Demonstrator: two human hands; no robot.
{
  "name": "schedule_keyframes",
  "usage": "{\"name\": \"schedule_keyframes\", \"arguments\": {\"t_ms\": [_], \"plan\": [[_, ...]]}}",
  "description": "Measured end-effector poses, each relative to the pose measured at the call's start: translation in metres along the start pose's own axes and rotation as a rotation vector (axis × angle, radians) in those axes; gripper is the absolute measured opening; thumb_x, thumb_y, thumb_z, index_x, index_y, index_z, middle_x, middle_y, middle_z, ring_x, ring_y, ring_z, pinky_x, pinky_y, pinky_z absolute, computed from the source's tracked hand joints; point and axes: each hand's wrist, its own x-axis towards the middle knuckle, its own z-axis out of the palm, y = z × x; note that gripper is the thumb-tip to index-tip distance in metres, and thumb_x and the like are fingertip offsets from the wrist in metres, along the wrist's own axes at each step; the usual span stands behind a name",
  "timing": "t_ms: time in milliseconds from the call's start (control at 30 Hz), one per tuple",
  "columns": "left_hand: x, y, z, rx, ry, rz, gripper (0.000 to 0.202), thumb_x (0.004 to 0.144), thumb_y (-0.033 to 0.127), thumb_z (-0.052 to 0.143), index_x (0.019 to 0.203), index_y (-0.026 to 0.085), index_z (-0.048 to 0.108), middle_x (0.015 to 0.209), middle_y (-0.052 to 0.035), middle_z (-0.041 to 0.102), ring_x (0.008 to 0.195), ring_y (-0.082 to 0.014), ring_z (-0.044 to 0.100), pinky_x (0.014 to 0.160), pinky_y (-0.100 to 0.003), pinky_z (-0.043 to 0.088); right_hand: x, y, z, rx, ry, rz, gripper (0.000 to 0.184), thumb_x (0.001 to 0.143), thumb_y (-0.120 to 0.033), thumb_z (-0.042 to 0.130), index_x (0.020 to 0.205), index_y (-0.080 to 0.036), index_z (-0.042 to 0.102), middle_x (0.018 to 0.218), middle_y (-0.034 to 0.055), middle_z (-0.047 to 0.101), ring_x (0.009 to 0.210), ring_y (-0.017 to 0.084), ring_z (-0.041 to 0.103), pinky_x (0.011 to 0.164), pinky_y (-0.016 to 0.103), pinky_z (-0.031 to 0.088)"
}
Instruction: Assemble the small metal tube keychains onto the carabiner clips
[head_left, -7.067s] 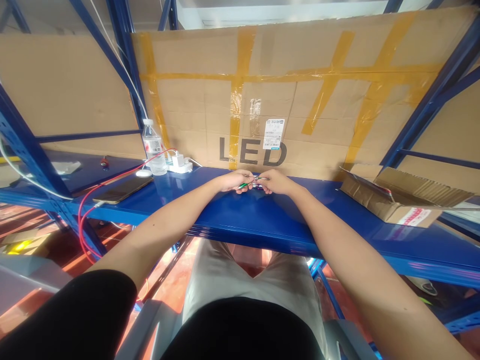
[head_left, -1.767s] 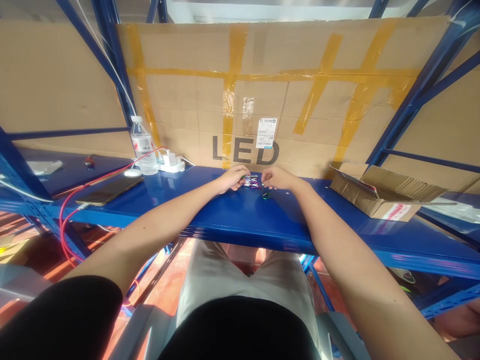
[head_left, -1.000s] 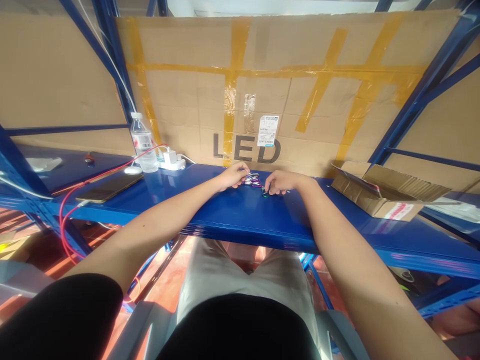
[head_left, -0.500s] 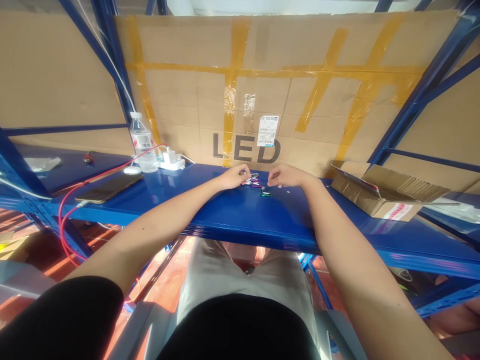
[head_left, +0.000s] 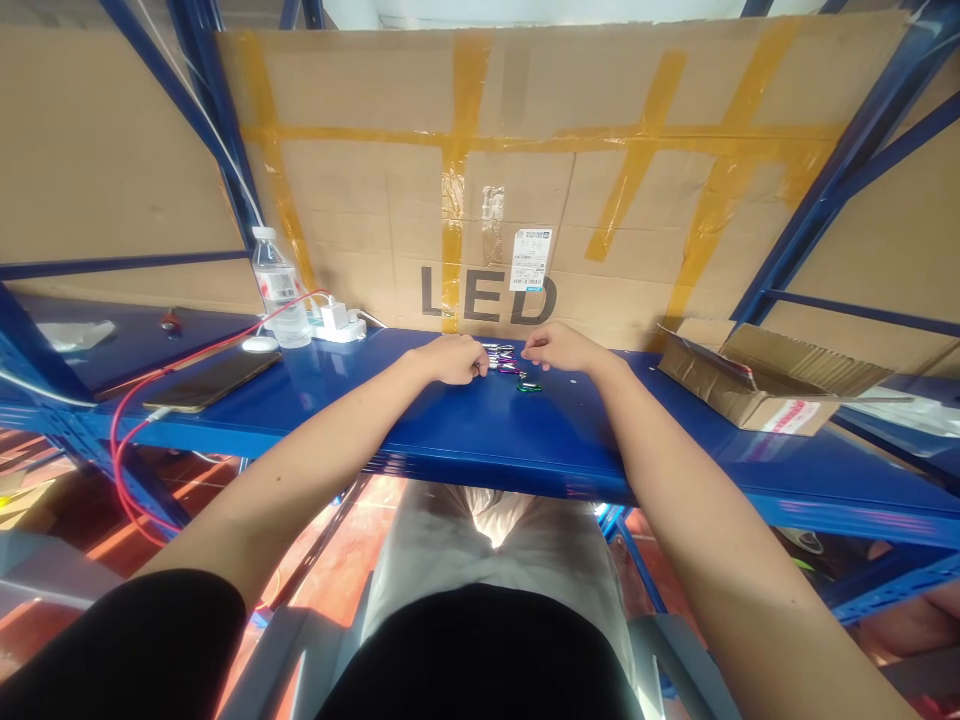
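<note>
A small cluster of shiny silver and purple metal clips (head_left: 504, 360), which look like carabiners, lies on the blue shelf between my hands. Just in front of it rests a green carabiner (head_left: 529, 386). My left hand (head_left: 454, 360) is closed at the cluster's left end, its curled fingers against the clips; what it grips is hidden. On the other side my right hand (head_left: 561, 348) is closed in a pinch, thumb and forefinger together close to the cluster's right end. Anything between those fingertips is too small to make out.
An opened cardboard box (head_left: 780, 380) stands at the right. Toward the left are a water bottle (head_left: 280, 290), a white power strip (head_left: 339, 325) and a phone (head_left: 217, 380) on a red cable (head_left: 124, 460). A large cardboard sheet (head_left: 360, 200) walls off the back.
My left hand has turned knuckles-up and its fingers have curled lower beside the clips. My right hand has shifted slightly left, closer to the cluster. The view has moved a little.
</note>
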Motion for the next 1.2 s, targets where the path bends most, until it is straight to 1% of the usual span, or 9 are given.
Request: {"name": "schedule_keyframes", "arguments": {"t_ms": [233, 367, 433, 567, 700, 800, 1000, 1133, 1200], "plan": [[-0.001, -0.002, -0.002, -0.028, -0.028, 0.006, 0.035, 0.084, 0.012, 0.056, 0.107, 0.025, 0.079, 0.110, -0.0035, 0.078, 0.093, -0.0201, 0.068, 0.076, -0.027, 0.046, -0.001, -0.001, 0.000, -0.015, -0.006, 0.004, 0.016, 0.090, -0.024, 0.065, 0.077, -0.016, 0.067, 0.070, 0.0031, 0.067, 0.060, 0.012, 0.059, 0.055, 0.023, 0.044], [-0.006, -0.006, -0.007, -0.058, 0.033, -0.017, 0.036, 0.085, 0.018, 0.060, 0.118, 0.024, 0.073, 0.112, -0.0050, 0.076, 0.092, -0.0207, 0.066, 0.072, -0.027, 0.044, 0.003, 0.004, 0.001, 0.005, -0.001, 0.007, 0.014, 0.090, -0.024, 0.065, 0.080, -0.016, 0.068, 0.073, 0.0038, 0.068, 0.059, 0.012, 0.059, 0.051, 0.022, 0.043], [-0.007, -0.007, -0.009, -0.064, 0.053, -0.017, 0.032, 0.083, 0.019, 0.062, 0.113, 0.022, 0.073, 0.107, -0.0055, 0.076, 0.088, -0.0206, 0.065, 0.070, -0.027, 0.043, 0.004, 0.005, 0.001, 0.013, -0.006, 0.007, 0.012, 0.090, -0.024, 0.066, 0.081, -0.016, 0.068, 0.073, 0.0040, 0.068, 0.058, 0.012, 0.059, 0.049, 0.022, 0.042], [-0.006, -0.010, -0.010, -0.112, 0.020, -0.004, 0.021, 0.081, 0.016, 0.062, 0.097, 0.022, 0.075, 0.097, -0.0031, 0.075, 0.083, -0.0187, 0.065, 0.070, -0.027, 0.042, 0.002, 0.003, 0.000, 0.010, -0.019, 0.020, 0.014, 0.090, -0.024, 0.066, 0.078, -0.016, 0.067, 0.070, 0.0034, 0.066, 0.057, 0.012, 0.058, 0.050, 0.022, 0.043], [-0.004, -0.014, -0.010, -0.120, 0.112, -0.029, 0.014, 0.083, 0.024, 0.064, 0.093, 0.021, 0.074, 0.094, -0.0030, 0.074, 0.081, -0.0182, 0.063, 0.069, -0.028, 0.040, 0.001, 0.000, 0.000, 0.013, -0.014, 0.022, 0.013, 0.090, -0.024, 0.066, 0.080, -0.016, 0.068, 0.070, 0.0030, 0.066, 0.058, 0.012, 0.059, 0.050, 0.022, 0.044], [-0.004, -0.018, -0.009, -0.209, 0.155, -0.036, 0.013, 0.083, 0.029, 0.066, 0.088, 0.019, 0.072, 0.089, -0.0026, 0.073, 0.079, -0.0177, 0.062, 0.069, -0.028, 0.041, 0.000, -0.001, 0.000, 0.007, -0.010, 0.016, 0.012, 0.090, -0.023, 0.065, 0.081, -0.016, 0.068, 0.069, 0.0030, 0.066, 0.059, 0.012, 0.060, 0.051, 0.023, 0.044], [-0.002, -0.023, -0.006, -0.378, 0.106, -0.099, 0.016, 0.080, 0.033, 0.070, 0.080, 0.018, 0.064, 0.080, -0.0024, 0.069, 0.074, -0.0169, 0.061, 0.065, -0.028, 0.044, -0.002, -0.005, 0.001, 0.005, -0.029, 0.014, 0.012, 0.089, -0.022, 0.065, 0.079, -0.016, 0.068, 0.066, 0.0020, 0.065, 0.056, 0.012, 0.058, 0.052, 0.024, 0.045], [-0.002, -0.026, -0.003, -0.355, 0.031, -0.097, 0.020, 0.078, 0.035, 0.072, 0.075, 0.019, 0.061, 0.073, -0.0014, 0.066, 0.068, -0.0161, 0.060, 0.060, -0.027, 0.042, -0.003, -0.006, 0.002, 0.005, -0.038, 0.024, 0.011, 0.088, -0.022, 0.066, 0.079, -0.016, 0.068, 0.065, 0.0018, 0.065, 0.057, 0.013, 0.059, 0.052, 0.023, 0.046], [-0.003, -0.026, -0.002, -0.340, 0.031, -0.105, 0.018, 0.078, 0.034, 0.071, 0.078, 0.019, 0.062, 0.076, -0.0020, 0.068, 0.070, -0.0165, 0.061, 0.059, -0.027, 0.043, -0.004, -0.008, 0.003, 0.009, -0.042, 0.027, 0.010, 0.088, -0.022, 0.066, 0.080, -0.016, 0.069, 0.065, 0.0017, 0.064, 0.057, 0.013, 0.059, 0.051, 0.023, 0.045]]}}
